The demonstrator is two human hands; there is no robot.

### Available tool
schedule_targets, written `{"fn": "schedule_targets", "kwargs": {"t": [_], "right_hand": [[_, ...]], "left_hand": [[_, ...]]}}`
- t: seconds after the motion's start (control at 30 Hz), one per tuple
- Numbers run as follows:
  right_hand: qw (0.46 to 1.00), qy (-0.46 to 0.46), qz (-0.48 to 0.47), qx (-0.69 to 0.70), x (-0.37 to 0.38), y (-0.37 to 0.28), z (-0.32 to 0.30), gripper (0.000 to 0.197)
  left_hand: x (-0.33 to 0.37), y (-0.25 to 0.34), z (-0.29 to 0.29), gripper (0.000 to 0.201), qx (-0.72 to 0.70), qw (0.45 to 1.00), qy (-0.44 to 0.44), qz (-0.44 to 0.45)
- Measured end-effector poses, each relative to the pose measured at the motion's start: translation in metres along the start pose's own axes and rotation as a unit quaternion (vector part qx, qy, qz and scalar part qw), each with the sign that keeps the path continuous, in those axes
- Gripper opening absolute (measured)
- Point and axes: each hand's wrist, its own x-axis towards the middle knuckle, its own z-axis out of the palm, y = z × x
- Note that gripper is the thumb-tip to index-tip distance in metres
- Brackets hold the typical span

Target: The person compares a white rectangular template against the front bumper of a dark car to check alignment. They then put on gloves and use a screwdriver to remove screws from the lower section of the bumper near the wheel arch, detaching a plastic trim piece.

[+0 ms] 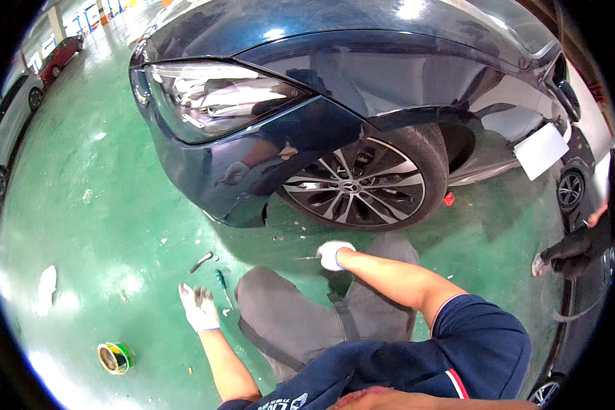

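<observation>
My right hand (336,255), in a white work glove, is closed on a thin metal tool (309,257), whose slim shaft points left. Its kind is hard to make out, since the glove hides the rest. The hand is over my right knee, below the front wheel (352,184) of a dark blue car. My left hand (199,311), gloved too, is held out over the green floor, its fingers apart and nothing in them. Close beside it lie a screwdriver (223,283) with a teal handle and a small dark-handled ratchet (200,262).
The car's front bumper (212,184) and headlight (219,102) rise ahead of me. A round tape-like roll (113,359) and a white cloth-like piece (47,283) lie at left. A white sheet (541,150) hangs by the car's side. Another person (574,249) is at far right.
</observation>
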Motion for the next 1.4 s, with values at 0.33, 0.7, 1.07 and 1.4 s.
{"fn": "schedule_targets", "kwargs": {"t": [0.33, 0.7, 1.07, 1.4], "right_hand": [[0.826, 0.008, -0.223, 0.518, -0.133, -0.034, -0.06, 0.044], [0.766, -0.055, -0.227, 0.598, -0.13, -0.001, -0.024, 0.046], [0.703, -0.076, -0.25, 0.662, -0.14, 0.045, -0.032, 0.048], [0.546, -0.166, -0.24, 0.785, -0.155, 0.095, -0.033, 0.046]], "left_hand": [[-0.049, -0.032, 0.176, 0.046, -0.066, 0.992, -0.074, 0.083], [-0.103, -0.046, 0.195, 0.033, -0.086, 0.991, -0.04, 0.089], [-0.135, -0.06, 0.251, 0.035, -0.124, 0.985, -0.074, 0.093], [-0.161, -0.09, 0.323, 0.042, -0.017, 0.974, -0.198, 0.106]]}}
